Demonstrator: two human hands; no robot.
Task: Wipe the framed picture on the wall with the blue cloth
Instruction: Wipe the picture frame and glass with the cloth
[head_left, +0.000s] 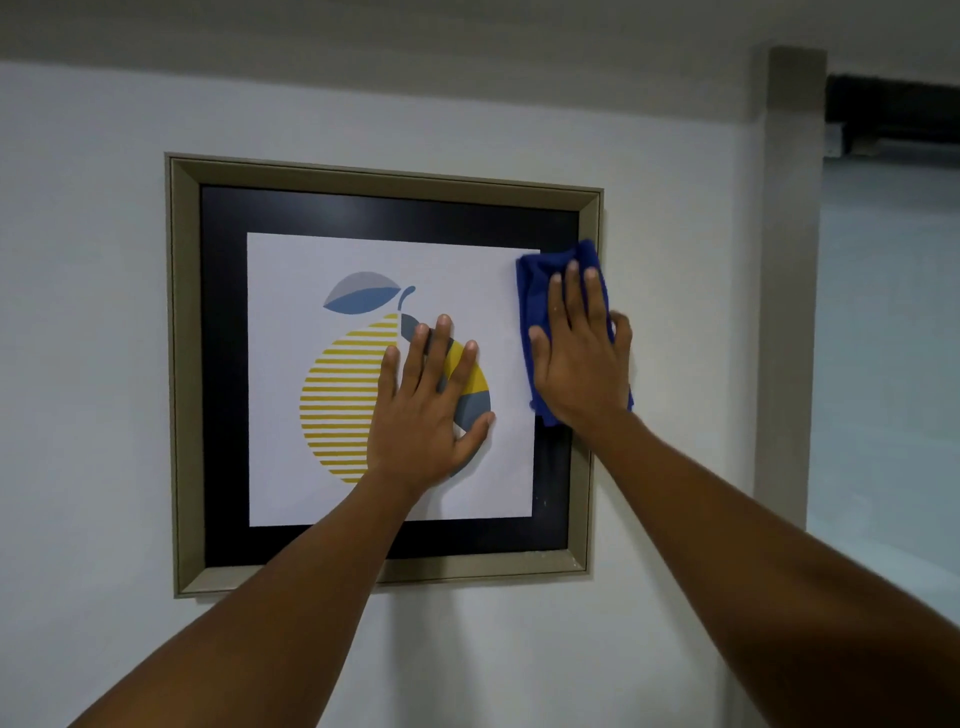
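Note:
The framed picture (223, 374) hangs on a white wall: a beige frame, a black mat and a white print of a yellow striped fruit with a blue leaf. My left hand (426, 410) lies flat on the print with fingers spread, holding nothing. My right hand (582, 353) presses the folded blue cloth (535, 291) flat against the right side of the picture, over the print's upper right corner and the black mat. The cloth shows above and to the left of my fingers, and a bit below the palm.
A beige pillar (789, 270) runs down the wall right of the frame. Beyond it is an opening to another room with a dark beam (893, 109) overhead. Bare white wall (83, 364) surrounds the frame on the left and below.

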